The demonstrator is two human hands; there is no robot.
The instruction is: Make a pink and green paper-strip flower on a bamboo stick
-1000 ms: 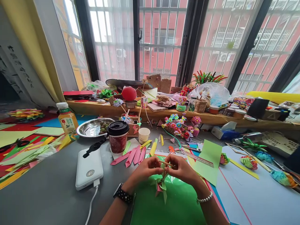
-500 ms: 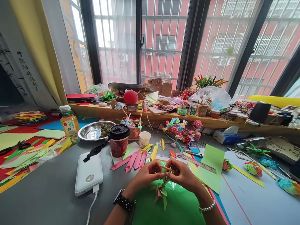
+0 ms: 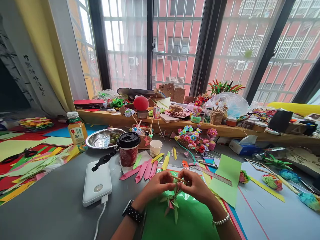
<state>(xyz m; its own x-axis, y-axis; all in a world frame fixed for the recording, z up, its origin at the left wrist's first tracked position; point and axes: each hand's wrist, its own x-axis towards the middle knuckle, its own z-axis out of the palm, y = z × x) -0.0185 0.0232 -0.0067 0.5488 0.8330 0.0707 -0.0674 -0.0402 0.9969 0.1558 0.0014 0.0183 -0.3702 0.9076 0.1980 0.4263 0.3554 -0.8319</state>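
My left hand (image 3: 161,184) and my right hand (image 3: 193,186) meet at the centre, fingers pinched. A thin wooden stick (image 3: 178,179) spans the gap between them, one end at each hand's fingers. Just below the fingertips hangs a folded paper flower (image 3: 172,204) with pale green and pink pointed petals; its upper part is partly hidden by my fingers. My right fingertips also press near its top. Under both hands lies a shiny green sheet (image 3: 192,218). Folded pink paper strips (image 3: 143,170) lie beyond my left hand.
A lidded coffee cup (image 3: 128,151), a small paper cup (image 3: 156,147) and a white power bank (image 3: 97,183) with a cable stand or lie to the left. On the right are light green paper (image 3: 228,178), a ruler (image 3: 215,175) and paper flowers (image 3: 272,182). A cluttered wooden ledge (image 3: 165,122) runs behind.
The whole scene has shifted slightly to the right as the camera turned a little. Both hands keep their hold on the stick, with almost no movement.
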